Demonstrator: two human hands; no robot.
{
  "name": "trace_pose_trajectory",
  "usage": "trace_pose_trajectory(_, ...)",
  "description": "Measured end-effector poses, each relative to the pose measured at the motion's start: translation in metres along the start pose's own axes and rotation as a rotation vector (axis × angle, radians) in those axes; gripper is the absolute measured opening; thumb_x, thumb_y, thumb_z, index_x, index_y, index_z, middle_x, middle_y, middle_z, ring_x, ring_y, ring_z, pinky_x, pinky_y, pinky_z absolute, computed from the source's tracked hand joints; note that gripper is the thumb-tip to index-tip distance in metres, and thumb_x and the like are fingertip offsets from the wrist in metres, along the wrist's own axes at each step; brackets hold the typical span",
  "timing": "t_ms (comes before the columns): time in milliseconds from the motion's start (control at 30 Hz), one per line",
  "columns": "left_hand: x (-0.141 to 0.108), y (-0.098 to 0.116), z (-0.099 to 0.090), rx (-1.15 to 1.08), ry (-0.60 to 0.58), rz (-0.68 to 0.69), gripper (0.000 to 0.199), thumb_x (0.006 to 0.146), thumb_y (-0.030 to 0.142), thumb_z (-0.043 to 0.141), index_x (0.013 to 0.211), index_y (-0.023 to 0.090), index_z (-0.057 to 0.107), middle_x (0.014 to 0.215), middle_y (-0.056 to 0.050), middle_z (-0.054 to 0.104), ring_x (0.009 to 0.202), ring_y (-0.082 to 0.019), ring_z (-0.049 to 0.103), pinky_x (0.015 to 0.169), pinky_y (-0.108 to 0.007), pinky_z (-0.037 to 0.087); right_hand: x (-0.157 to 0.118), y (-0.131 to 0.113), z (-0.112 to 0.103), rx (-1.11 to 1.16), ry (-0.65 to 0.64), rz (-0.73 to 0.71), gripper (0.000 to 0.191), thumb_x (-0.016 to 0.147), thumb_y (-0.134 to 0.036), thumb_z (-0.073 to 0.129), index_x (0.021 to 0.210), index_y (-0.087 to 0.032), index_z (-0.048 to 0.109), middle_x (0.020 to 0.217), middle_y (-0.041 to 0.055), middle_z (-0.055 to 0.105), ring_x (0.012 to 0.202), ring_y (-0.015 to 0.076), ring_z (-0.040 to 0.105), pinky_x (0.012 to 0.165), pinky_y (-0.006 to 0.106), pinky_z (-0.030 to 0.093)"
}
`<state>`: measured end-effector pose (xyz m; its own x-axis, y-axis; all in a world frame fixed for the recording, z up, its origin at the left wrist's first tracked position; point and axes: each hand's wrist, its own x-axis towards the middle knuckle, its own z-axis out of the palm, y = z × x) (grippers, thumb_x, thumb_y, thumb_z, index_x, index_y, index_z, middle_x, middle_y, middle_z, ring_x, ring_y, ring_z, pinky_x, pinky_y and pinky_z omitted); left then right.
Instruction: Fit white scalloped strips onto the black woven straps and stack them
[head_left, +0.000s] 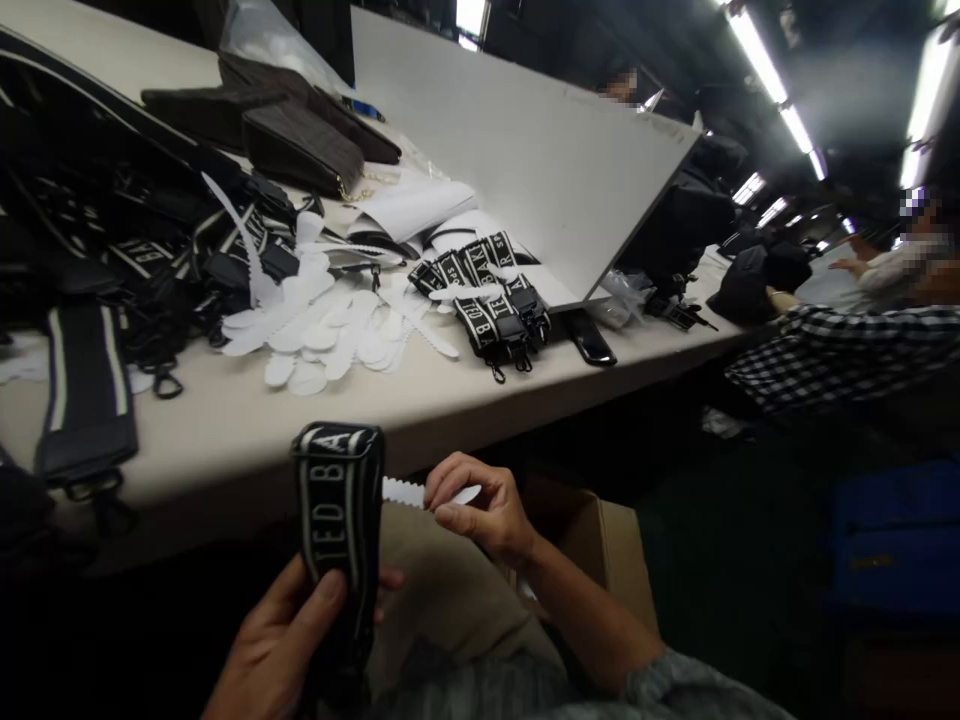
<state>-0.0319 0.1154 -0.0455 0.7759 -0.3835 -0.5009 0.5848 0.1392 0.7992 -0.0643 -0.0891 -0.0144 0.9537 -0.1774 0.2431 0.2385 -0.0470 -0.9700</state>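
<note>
My left hand point(289, 635) is wrapped round a folded black bag strap point(337, 510) with white stripes and white lettering, held upright in front of the table edge. Just right of it, my right hand point(484, 510) pinches a white toothed tie strip point(405, 492) between thumb and fingers. One end of the strip passes behind the strap; whether it loops round it I cannot tell. On the table ahead lies a loose pile of similar white strips point(322, 325). Beside that pile rests a stack of folded lettered straps point(487, 300) with black clips.
A tangle of black straps point(150, 235) covers the table's left side, with dark brown bags point(300, 140) behind. A white board point(510, 130) leans at the back. A phone point(591, 338) lies near the edge. Below stands a cardboard box point(619, 560). Another person in checked clothing point(847, 355) sits at right.
</note>
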Motion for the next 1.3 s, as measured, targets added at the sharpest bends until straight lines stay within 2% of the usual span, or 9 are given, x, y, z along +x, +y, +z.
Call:
trace_pose_trajectory(167,0.009,-0.013,0.006,0.122,-0.089,0.029,0.055,0.075,0.063,0.077,0.105,0.017,0.071,0.077,-0.008,0.074,0.065,-0.017,0.065,0.055,-0.019,0.049,-0.020,0.018,0.003,0.056,0.017,0.148,0.024,0.077,-0.037,0.083,0.068,-0.019,0.070,0.080,0.0057,0.067,0.076,0.0176,0.061,0.073,0.033,0.049)
trace_pose_trajectory(300,0.018,-0.036,-0.001,0.363,-0.039,0.154,0.063,0.078,0.061,0.075,0.124,0.020,0.068,0.104,-0.008,0.075,0.080,-0.021,0.072,0.071,-0.024,0.055,-0.042,0.042,0.005,0.011,0.107,0.288,0.021,0.075,-0.036,0.085,0.080,-0.019,0.075,0.093,0.0066,0.069,0.092,0.0182,0.064,0.077,0.029,0.053)
trace_pose_trajectory(367,0.020,-0.044,-0.004,0.438,-0.057,0.167,0.070,0.080,0.061,0.072,0.139,0.027,0.058,0.115,-0.006,0.072,0.081,-0.021,0.073,0.075,-0.028,0.057,-0.056,0.054,0.008,0.111,0.083,0.349,0.023,0.071,-0.033,0.088,0.086,-0.019,0.077,0.098,0.0054,0.070,0.095,0.0171,0.066,0.084,0.029,0.055)
trace_pose_trajectory(467,0.020,-0.049,-0.006,0.435,-0.076,0.123,0.090,0.080,0.059,0.074,0.156,0.034,0.033,0.096,-0.002,0.074,0.073,-0.021,0.073,0.071,-0.030,0.059,-0.073,0.067,0.012,0.288,0.064,0.397,0.033,0.069,-0.030,0.090,0.098,-0.022,0.077,0.103,0.0031,0.069,0.092,0.0155,0.070,0.089,0.030,0.058)
trace_pose_trajectory(633,0.021,-0.047,-0.008,0.308,-0.091,0.029,0.115,0.077,0.049,0.081,0.161,0.037,0.004,0.076,0.000,0.074,0.067,-0.022,0.072,0.060,-0.028,0.057,-0.085,0.070,0.008,-0.136,-0.004,0.061,0.015,0.093,-0.026,0.068,0.103,-0.021,0.078,0.101,0.0072,0.071,0.092,0.0147,0.069,0.084,0.027,0.059)
trace_pose_trajectory(800,0.021,-0.050,-0.009,0.248,-0.084,0.017,0.117,0.078,0.042,0.082,0.161,0.037,-0.001,0.078,-0.001,0.075,0.065,-0.022,0.071,0.060,-0.029,0.058,-0.088,0.069,0.000,-0.442,0.022,-0.240,0.028,0.099,-0.009,0.051,0.110,-0.020,0.074,0.105,0.0088,0.071,0.097,0.0134,0.069,0.087,0.026,0.059)
trace_pose_trajectory(1100,0.022,-0.047,-0.003,0.141,0.003,0.000,0.129,0.065,0.036,0.089,0.161,0.036,0.003,0.086,-0.002,0.075,0.063,-0.020,0.071,0.057,-0.026,0.059,-0.090,0.075,0.001,-0.452,-0.142,-0.210,0.024,0.098,-0.008,0.049,0.104,-0.014,0.071,0.103,0.0110,0.072,0.098,0.0142,0.069,0.090,0.027,0.058)
trace_pose_trajectory(1200,0.026,-0.046,-0.005,0.153,0.008,-0.007,0.125,0.061,0.041,0.091,0.160,0.032,0.015,0.096,-0.004,0.074,0.066,-0.021,0.073,0.060,-0.027,0.060,-0.093,0.074,0.003,-0.473,-0.194,-0.207,0.022,0.100,-0.012,0.048,0.103,-0.015,0.070,0.103,0.0107,0.074,0.099,0.0143,0.070,0.091,0.027,0.058)
trace_pose_trajectory(1300,0.031,-0.048,-0.014,0.293,-0.050,0.019,0.105,0.064,0.050,0.088,0.152,0.030,0.034,0.102,-0.005,0.074,0.072,-0.022,0.074,0.066,-0.028,0.061,-0.089,0.068,0.007,-0.453,-0.111,-0.191,0.019,0.101,-0.016,0.052,0.103,-0.016,0.070,0.100,0.0091,0.075,0.097,0.0144,0.070,0.090,0.028,0.059)
